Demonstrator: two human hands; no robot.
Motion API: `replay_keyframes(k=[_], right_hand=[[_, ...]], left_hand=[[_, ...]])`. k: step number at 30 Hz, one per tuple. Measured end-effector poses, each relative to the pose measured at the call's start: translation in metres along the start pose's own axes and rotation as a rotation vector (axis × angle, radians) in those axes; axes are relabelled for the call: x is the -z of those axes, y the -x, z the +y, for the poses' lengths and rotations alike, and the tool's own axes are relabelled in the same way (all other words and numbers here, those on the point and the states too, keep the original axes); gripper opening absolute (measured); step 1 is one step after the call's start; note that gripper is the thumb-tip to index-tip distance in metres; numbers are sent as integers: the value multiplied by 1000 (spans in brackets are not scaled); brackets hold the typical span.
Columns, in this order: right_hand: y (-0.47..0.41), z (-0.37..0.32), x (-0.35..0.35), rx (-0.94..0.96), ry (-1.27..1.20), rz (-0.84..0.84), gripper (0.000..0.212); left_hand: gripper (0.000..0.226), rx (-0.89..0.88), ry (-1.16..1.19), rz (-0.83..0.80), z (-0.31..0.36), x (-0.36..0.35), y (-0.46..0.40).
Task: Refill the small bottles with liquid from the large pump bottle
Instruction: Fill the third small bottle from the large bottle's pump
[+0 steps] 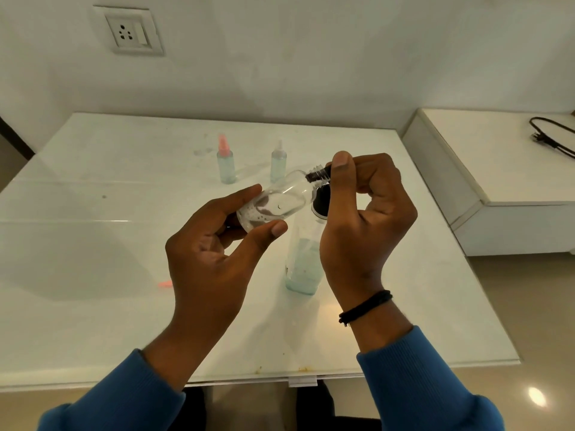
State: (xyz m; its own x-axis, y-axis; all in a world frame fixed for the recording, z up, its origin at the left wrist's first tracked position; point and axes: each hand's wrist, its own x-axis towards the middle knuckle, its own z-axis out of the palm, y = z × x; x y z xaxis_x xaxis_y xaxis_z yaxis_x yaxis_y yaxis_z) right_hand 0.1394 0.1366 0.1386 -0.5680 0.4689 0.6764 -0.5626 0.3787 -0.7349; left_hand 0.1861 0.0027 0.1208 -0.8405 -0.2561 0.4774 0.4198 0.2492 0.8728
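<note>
My left hand [217, 244] holds a small clear bottle [277, 200] tilted on its side, its threaded neck [317, 175] bare and pointing right. My right hand [364, 219] has its fingers curled at that neck, pinching a small black piece [328, 166]. Below it stands the large clear bottle [303, 265] with pale blue liquid and a black collar [320, 203]; its top is hidden by my right hand. Two small spray bottles stand further back, one with a pink cap [226, 163] and one with a clear cap [278, 161].
A small pink piece [165, 284] lies on the white glass table [93, 244] to the left. A white ledge [497, 169] with a black cable [550, 135] stands at the right. A wall socket [130, 34] is on the wall behind.
</note>
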Motion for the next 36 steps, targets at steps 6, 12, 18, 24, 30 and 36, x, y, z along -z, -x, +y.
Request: replay_keyframes(k=[6,12,18,24,30,36], right_hand=[[3,2,-1,3,5,0,27],[-2,-1,0,6,16,4,28],[0,2,2,-3,15,-18,29],[-2,2,1,0,6,-19,29],[-2,2,2,-2,10,-23,29],[-1,4,3,-14,8,-31,30]], left_hand=[[44,2,-2,1,-1,1,0],[44,17,14,6,0,0,-1],[43,3,-10,6,-1,0,0],[44,-2,0,1,-1,0,-1],[44,2,5,7,0,-1,0],[45,-6,-10,0,-3,0,-1]])
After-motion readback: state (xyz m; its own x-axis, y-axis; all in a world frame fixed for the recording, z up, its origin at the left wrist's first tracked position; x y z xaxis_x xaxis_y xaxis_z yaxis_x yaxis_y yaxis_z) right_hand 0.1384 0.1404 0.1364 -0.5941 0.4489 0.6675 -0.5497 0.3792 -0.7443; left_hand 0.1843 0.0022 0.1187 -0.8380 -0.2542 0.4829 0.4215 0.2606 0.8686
